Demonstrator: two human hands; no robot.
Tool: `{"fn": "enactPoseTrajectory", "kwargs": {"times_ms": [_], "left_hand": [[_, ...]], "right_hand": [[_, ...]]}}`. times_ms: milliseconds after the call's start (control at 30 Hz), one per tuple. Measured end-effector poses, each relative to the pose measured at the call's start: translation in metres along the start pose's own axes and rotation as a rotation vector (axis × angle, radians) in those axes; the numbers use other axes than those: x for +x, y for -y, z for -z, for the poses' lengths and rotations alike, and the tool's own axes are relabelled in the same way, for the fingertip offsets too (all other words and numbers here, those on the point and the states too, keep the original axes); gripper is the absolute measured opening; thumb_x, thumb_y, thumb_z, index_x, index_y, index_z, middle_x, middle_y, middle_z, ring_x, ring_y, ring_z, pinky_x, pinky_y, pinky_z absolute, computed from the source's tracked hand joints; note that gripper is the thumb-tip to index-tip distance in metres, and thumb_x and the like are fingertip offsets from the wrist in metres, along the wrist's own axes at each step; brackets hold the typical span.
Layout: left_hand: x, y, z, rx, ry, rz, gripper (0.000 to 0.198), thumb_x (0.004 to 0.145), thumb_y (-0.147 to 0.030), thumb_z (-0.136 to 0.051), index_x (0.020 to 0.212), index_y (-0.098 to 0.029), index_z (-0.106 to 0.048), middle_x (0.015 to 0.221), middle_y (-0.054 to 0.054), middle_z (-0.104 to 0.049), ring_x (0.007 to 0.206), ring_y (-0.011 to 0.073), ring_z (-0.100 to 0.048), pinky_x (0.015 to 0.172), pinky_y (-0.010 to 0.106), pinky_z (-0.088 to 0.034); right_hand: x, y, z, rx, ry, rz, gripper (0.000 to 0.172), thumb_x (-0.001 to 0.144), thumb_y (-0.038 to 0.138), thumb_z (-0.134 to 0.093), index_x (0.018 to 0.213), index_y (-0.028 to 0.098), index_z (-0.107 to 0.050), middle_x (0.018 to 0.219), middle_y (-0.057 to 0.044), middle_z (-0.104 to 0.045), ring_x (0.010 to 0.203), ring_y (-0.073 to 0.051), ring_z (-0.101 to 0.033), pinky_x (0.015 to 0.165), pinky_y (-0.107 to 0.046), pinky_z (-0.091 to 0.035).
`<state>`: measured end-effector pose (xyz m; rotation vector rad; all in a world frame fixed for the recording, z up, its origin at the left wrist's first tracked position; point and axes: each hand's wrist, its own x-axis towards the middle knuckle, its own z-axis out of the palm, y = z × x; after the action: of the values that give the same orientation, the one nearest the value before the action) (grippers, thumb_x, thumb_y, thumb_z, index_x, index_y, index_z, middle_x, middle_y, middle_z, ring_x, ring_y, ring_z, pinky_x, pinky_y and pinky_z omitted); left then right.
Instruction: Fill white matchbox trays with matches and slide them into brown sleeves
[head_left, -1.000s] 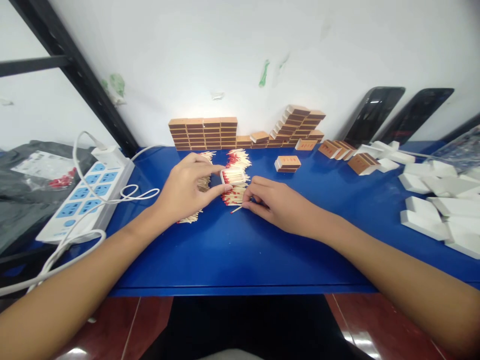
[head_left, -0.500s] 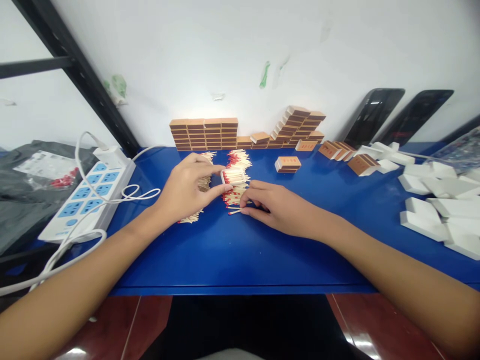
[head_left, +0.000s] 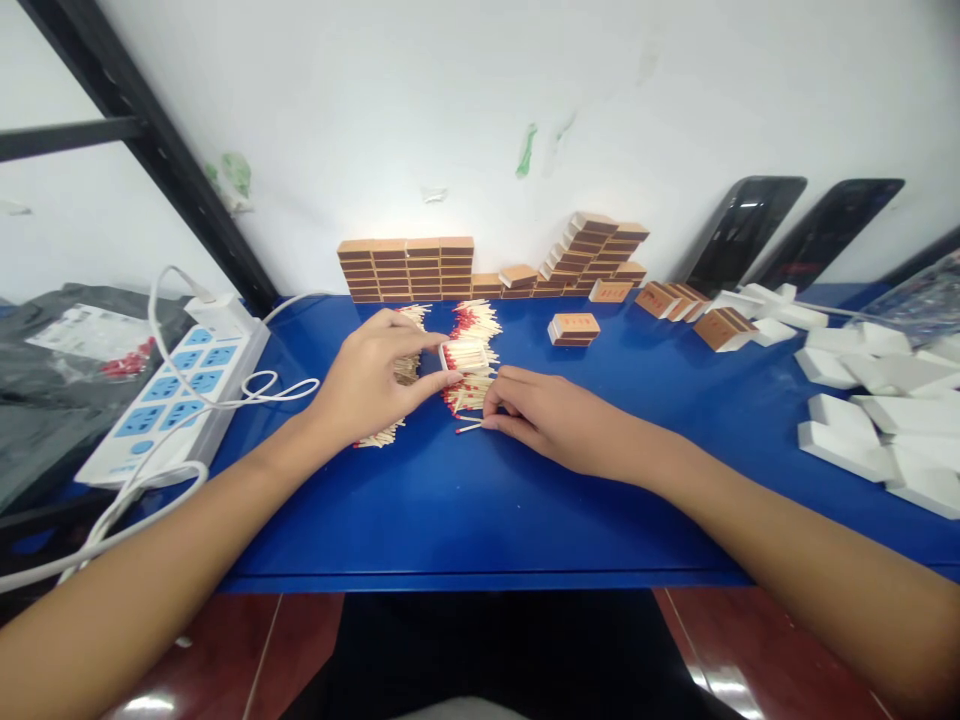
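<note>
Between thumb and fingers, my left hand (head_left: pixel 379 375) grips a white matchbox tray (head_left: pixel 466 355) that has red-tipped matches lying in it. The tray is held over a pile of loose matches (head_left: pixel 476 320) on the blue table. Just to the right and nearer to me, my right hand (head_left: pixel 551 412) is closed in a pinch on matches (head_left: pixel 469 428), whose red heads point left. A second heap of matches (head_left: pixel 382 436) lies partly hidden under and behind my left hand.
Stacked matchboxes (head_left: pixel 405 268) line the wall, and a single matchbox (head_left: pixel 574 329) stands in front of them. White trays (head_left: pixel 844 440) lie at the right. A power strip (head_left: pixel 176 390) with cables is at left. Two dark phones (head_left: pixel 746 235) lean on the wall.
The matches pinched in my right hand stand slightly more apart from the pile. My left hand keeps its grip on the tray almost unmoved; the view has shifted a little.
</note>
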<state>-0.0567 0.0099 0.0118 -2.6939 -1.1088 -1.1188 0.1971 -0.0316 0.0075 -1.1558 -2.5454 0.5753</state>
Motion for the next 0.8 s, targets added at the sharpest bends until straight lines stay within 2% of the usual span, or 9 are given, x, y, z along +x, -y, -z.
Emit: {"fn": "enactPoseTrajectory", "kwargs": {"times_ms": [433, 533, 667, 800], "left_hand": [[0.001, -0.001, 0.0, 0.014, -0.009, 0.004, 0.034, 0.088, -0.046, -0.081, 0.11, -0.02, -0.081, 0.102, 0.007, -0.08, 0.102, 0.0232, -0.069, 0.09, 0.036, -0.058], [0.0, -0.001, 0.0, 0.01, -0.001, 0.014, 0.033, 0.088, -0.046, -0.08, 0.11, -0.021, -0.081, 0.103, 0.007, -0.08, 0.102, 0.0236, -0.069, 0.089, 0.037, -0.058], [0.0, -0.003, 0.0, 0.002, 0.004, 0.0, 0.032, 0.088, -0.043, -0.08, 0.111, -0.021, -0.081, 0.103, 0.007, -0.08, 0.102, 0.0236, -0.069, 0.089, 0.037, -0.058], [0.0, -0.003, 0.001, -0.005, 0.014, 0.001, 0.032, 0.088, -0.042, -0.081, 0.112, -0.02, -0.081, 0.104, 0.008, -0.079, 0.104, 0.0241, -0.069, 0.091, 0.037, -0.058]], "right_hand": [[-0.001, 0.006, -0.004, 0.011, -0.003, 0.051, 0.012, 0.105, 0.026, -0.055, 0.099, 0.02, -0.063, 0.105, -0.005, -0.065, 0.084, -0.017, -0.059, 0.073, -0.031, -0.044], [-0.002, 0.01, -0.005, 0.009, -0.044, 0.042, 0.008, 0.103, 0.028, -0.059, 0.101, 0.021, -0.063, 0.102, -0.004, -0.065, 0.08, -0.016, -0.058, 0.07, -0.03, -0.042], [0.0, 0.011, -0.011, -0.001, -0.089, 0.039, 0.012, 0.102, 0.032, -0.062, 0.107, 0.021, -0.064, 0.1, -0.004, -0.064, 0.076, -0.016, -0.056, 0.068, -0.03, -0.04], [0.003, 0.011, -0.017, -0.018, -0.099, 0.037, 0.01, 0.103, 0.03, -0.06, 0.104, 0.021, -0.064, 0.098, -0.004, -0.064, 0.075, -0.016, -0.056, 0.068, -0.03, -0.039]]}}
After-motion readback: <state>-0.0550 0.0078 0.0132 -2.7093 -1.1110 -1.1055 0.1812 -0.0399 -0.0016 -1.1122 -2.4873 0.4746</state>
